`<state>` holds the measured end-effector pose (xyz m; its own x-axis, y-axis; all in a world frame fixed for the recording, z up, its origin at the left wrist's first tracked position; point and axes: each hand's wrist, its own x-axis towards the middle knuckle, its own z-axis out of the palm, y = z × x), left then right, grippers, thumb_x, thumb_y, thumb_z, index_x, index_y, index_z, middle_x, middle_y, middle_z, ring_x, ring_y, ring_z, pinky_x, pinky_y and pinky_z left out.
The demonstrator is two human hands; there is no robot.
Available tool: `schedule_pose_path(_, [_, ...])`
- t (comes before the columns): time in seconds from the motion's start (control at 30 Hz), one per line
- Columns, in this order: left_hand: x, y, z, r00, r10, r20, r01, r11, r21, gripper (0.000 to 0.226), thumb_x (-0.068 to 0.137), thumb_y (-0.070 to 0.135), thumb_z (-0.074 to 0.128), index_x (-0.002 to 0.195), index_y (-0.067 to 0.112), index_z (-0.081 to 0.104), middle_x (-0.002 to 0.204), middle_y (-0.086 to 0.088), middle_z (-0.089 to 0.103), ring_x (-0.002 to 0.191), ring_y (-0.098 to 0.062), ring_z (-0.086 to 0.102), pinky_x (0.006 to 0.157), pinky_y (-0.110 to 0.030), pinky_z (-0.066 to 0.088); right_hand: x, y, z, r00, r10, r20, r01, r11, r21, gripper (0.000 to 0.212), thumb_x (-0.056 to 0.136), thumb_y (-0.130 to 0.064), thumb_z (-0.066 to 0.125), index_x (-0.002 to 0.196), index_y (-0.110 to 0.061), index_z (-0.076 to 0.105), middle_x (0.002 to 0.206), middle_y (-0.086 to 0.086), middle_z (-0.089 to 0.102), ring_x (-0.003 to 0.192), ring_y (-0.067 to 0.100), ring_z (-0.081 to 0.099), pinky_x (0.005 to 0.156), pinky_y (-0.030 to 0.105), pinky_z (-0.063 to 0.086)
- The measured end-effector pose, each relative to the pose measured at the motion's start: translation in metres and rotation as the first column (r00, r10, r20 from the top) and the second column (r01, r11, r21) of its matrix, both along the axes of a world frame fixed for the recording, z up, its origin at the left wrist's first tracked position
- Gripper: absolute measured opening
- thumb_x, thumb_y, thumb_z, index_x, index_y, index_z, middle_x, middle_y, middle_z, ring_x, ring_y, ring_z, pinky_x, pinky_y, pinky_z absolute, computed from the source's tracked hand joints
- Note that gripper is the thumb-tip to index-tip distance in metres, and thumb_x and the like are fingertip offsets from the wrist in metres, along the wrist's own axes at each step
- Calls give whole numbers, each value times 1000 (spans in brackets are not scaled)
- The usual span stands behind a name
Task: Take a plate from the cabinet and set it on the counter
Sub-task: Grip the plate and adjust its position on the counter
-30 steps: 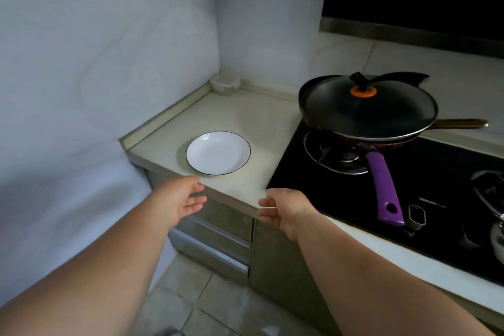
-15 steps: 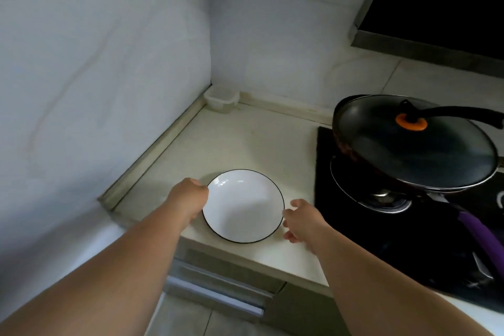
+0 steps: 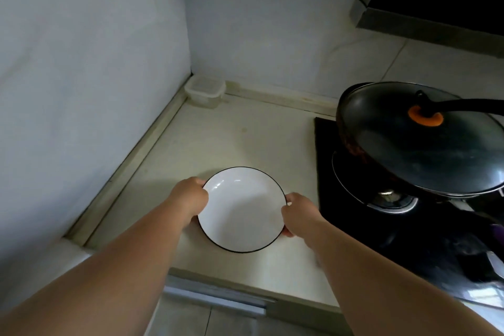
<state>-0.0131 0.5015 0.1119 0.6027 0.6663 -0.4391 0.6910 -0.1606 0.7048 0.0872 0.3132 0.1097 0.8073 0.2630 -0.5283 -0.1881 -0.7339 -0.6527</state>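
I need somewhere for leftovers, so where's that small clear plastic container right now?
In the head view, the plastic container sits in the counter's far left corner against both walls, beyond the plate.

Head view, steeply down, close.

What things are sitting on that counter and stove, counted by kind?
Plates: 1, white plate, held at its rim by the left hand and right hand
Plastic containers: 1, lidded container
Pans: 1, pan
Pan lids: 1, lid
Total: 4
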Motion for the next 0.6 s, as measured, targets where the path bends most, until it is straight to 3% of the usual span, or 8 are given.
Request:
schedule_pose_path(0.07, [9,5,1,999,23,25,-22,999,-31,45,80,0,37,112,10,66,110,-17,68,91,-34,61,69,-29,44,9,8,3,1000,17,12,-17,1000,-1,33,79,1,31,95,-11,57,86,14,64,69,30,64,55,31,56])
schedule_pose_path(0.17, [21,12,4,994,75,81,-71,996,-54,47,79,-1,37,112,12,69,108,-15,70,97,-34,63,79,-33,49,20,18,6,1000,24,12,-24,1000,19,33,79,-1,32,97,-12,58,85,14,65,66,29,62,45,22,47])
schedule_pose_path(0.3, [32,23,3,988,113,109,-108,993,-43,36,77,-1,39,89,11,71,95,-13,71,96,-35,64,85,-37,51,35,32,6,999,43,1,-43,999,29,40,79,1,32,103,-7,62,81,15,64,65,29,61,55,29,50])
schedule_pose_path(0.37, [37,25,3,982,142,121,-138,990,-40,30,79,-3,40,67,15,60,77,-2,62,91,-30,57,86,-35,49,42,36,6,999,49,1,-49,999,20,40,79,3,33,106,-4,63,84,15,63,71,30,60,56,29,50])
schedule_pose_path(0.4, [39,26,5,980,150,129,-146,988,-40,31,80,-4,40,67,17,58,75,3,57,90,-27,53,84,-32,46,45,37,5,999,47,5,-47,999,17,40,79,4,33,105,-4,63,85,15,63,71,30,60,54,28,49])
schedule_pose_path(0.5, [47,26,10,973,145,181,-139,989,-50,42,83,-6,39,116,3,63,110,-8,64,103,-29,55,86,-27,39,53,39,3,1000,2,11,-3,999,49,40,77,3,32,98,-4,66,83,15,62,67,29,57,51,25,48])
schedule_pose_path(0.53, [49,26,10,971,143,194,-133,989,-61,48,82,-7,38,125,2,58,120,-11,63,105,-28,56,87,-27,40,56,40,1,1000,-12,13,11,998,60,41,76,3,32,97,-4,66,83,15,62,67,29,57,55,28,51])
schedule_pose_path(0.6, [51,28,7,967,136,217,-121,989,-82,52,81,-10,37,126,3,57,113,-10,64,98,-23,53,84,-27,39,59,40,-2,999,-32,17,31,997,77,44,75,3,31,98,-4,67,85,15,64,70,30,58,65,36,56])
